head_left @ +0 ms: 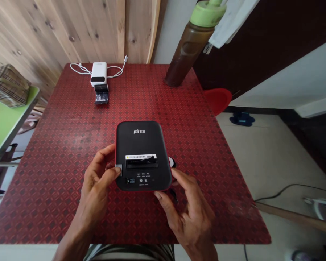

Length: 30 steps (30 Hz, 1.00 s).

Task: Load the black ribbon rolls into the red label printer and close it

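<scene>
A black receipt printer [143, 143] with red edges is held above the table, its top face towards me. It has a paper slot with a white warning label [141, 157] and small icons and a tiny display below that. My left hand [99, 177] grips its left edge, the thumb pressing on a grey tab [119, 169] at the side. My right hand [188, 210] holds the lower right corner, with the thumb at the front edge and a finger along the right side. A small round white-and-black thing [171, 162] shows partly behind the printer; the rest of it is hidden.
The red patterned table [70, 145] bears a white power bank [99, 72] with a white cable, a crumpled black wrapper [101, 95] and a tall brown bottle [188, 47] with a green lid. A red stool [218, 99] stands at the right edge. Blue slippers [242, 119] lie on the floor.
</scene>
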Tool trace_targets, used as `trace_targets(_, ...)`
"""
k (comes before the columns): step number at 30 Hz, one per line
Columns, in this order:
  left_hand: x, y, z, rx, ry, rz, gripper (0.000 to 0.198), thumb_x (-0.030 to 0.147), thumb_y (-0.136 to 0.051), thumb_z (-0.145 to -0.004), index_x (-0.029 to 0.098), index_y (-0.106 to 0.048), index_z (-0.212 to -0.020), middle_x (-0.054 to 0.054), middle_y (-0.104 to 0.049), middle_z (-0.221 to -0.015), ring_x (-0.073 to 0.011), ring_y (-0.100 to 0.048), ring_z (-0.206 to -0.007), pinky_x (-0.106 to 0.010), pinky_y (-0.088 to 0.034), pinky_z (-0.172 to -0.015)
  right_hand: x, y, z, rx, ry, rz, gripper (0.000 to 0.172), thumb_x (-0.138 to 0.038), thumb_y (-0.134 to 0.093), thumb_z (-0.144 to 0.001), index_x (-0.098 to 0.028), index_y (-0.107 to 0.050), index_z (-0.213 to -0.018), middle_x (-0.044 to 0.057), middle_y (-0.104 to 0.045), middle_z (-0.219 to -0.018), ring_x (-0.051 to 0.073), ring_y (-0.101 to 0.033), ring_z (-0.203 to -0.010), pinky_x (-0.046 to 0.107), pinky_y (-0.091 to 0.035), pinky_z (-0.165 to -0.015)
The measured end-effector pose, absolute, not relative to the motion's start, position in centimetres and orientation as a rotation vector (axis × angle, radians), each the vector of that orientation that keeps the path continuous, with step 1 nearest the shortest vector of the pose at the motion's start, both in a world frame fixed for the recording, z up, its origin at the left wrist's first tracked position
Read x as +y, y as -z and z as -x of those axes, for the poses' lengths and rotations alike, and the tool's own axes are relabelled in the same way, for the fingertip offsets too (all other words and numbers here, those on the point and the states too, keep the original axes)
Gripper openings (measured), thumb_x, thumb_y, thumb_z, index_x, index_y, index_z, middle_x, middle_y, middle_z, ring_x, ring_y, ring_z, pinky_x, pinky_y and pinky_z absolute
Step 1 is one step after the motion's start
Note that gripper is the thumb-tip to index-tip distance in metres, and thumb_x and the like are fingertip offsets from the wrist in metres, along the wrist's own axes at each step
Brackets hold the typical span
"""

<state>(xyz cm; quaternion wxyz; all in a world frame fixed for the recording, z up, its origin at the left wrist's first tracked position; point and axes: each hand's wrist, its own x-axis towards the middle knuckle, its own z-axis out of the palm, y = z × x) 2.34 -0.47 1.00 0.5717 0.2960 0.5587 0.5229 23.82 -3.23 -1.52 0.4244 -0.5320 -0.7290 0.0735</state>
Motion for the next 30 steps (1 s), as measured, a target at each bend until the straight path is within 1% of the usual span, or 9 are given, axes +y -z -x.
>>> trace_targets(3,-0.4,-1.1,-2.4,1.309,-1.231,-0.688,0.046,0.032,-0.079,-0.093,0.027,-0.072,-0.138,-0.005,-0.074,-0.144,-0.0281,-0.071,-0.125,-0.039,-0.053,-0.102,-3.1,1.4,-23.8,-1.807,-0.203,1.32,0.04,-0.029,-0.072,-0.106,-0.017,-0.061,-0.142,0.014,-0.078,-0.121,0.026,-0.079,-0.11,0.038,-0.069,-0.093)
trace_targets(8,-0.3,-1.0,-2.7,1.33,-1.255,-0.725,0.047,0.029,-0.076,-0.092,0.025,-0.071,-0.139,-0.007,-0.077,-0.139,-0.027,-0.072,-0.123,-0.039,-0.054,-0.102,-3.3,1.5,-23.6,-1.797,-0.216,1.324,0.041,-0.029,-0.073,-0.105,-0.017,-0.061,-0.143,0.014,-0.078,-0.121,0.027,-0.079,-0.109,0.038,-0.069,-0.092)
trace_targets(14,-0.8,-0.3,-2.4,1.337,-1.227,-0.811,0.049,0.039,-0.075,-0.098,0.026,-0.07,-0.144,-0.007,-0.074,-0.146,-0.0287,-0.07,-0.131,-0.04,-0.052,-0.109,-3.1,0.1,-24.6,-1.838,-0.248,1.31,0.035,-0.035,-0.069,-0.108,-0.018,-0.066,-0.138,0.013,-0.079,-0.116,0.026,-0.078,-0.105,0.04,-0.068,-0.092)
trace_targets(16,-1.1,-0.1,-2.2,1.322,-1.222,-0.828,0.049,0.042,-0.074,-0.1,0.027,-0.068,-0.146,-0.007,-0.073,-0.148,-0.0295,-0.068,-0.133,-0.042,-0.051,-0.111,-2.4,-1.0,-25.2,-1.867,-0.217,1.286,0.029,-0.03,-0.067,-0.109,-0.019,-0.068,-0.135,0.012,-0.08,-0.115,0.025,-0.078,-0.105,0.041,-0.067,-0.094)
trace_targets(18,-1.2,0.0,-2.0,1.311,-1.215,-0.841,0.05,0.044,-0.073,-0.101,0.028,-0.067,-0.148,-0.007,-0.073,-0.149,-0.03,-0.069,-0.133,-0.043,-0.051,-0.112,-1.0,-2.2,-25.5,-1.892,-0.126,1.259,0.025,-0.018,-0.066,-0.108,-0.021,-0.071,-0.133,0.01,-0.081,-0.114,0.024,-0.078,-0.105,0.042,-0.066,-0.096)
trace_targets(21,-1.2,0.0,-1.7,1.32,-1.198,-0.881,0.052,0.047,-0.073,-0.101,0.027,-0.065,-0.149,-0.009,-0.073,-0.149,-0.0314,-0.07,-0.132,-0.045,-0.054,-0.111,1.8,-3.6,-24.8,-1.986,-0.036,1.169,0.031,-0.006,-0.061,-0.107,-0.022,-0.075,-0.129,0.008,-0.084,-0.115,0.024,-0.079,-0.107,0.044,-0.066,-0.098)
trace_targets(24,-1.0,-0.1,-1.6,1.303,-1.188,-0.941,0.056,0.051,-0.074,-0.099,0.024,-0.064,-0.147,-0.013,-0.072,-0.15,-0.0345,-0.069,-0.136,-0.048,-0.055,-0.111,4.5,-4.5,-23.0,-2.198,-0.173,1.096,0.036,-0.001,-0.057,-0.106,-0.022,-0.079,-0.125,0.008,-0.085,-0.121,0.024,-0.079,-0.113,0.047,-0.067,-0.102)
trace_targets(27,-0.5,-0.1,-1.6,1.276,-1.19,-0.969,0.063,0.053,-0.074,-0.098,0.025,-0.058,-0.152,-0.015,-0.065,-0.159,-0.0359,-0.062,-0.146,-0.053,-0.05,-0.12,6.3,-4.7,-21.0,-2.437,-0.335,1.14,0.033,0.003,-0.059,-0.102,-0.018,-0.079,-0.117,0.011,-0.083,-0.126,0.026,-0.077,-0.118,0.048,-0.065,-0.106)
trace_targets(30,0.0,0.0,-1.7,1.28,-1.174,-0.984,0.071,0.054,-0.072,-0.099,0.028,-0.05,-0.162,-0.013,-0.052,-0.17,-0.0361,-0.051,-0.158,-0.056,-0.041,-0.129,7.5,-4.3,-19.7,-2.557,-0.377,1.222,0.03,0.005,-0.062,-0.099,-0.017,-0.078,-0.112,0.013,-0.082,-0.124,0.028,-0.077,-0.117,0.048,-0.063,-0.107)
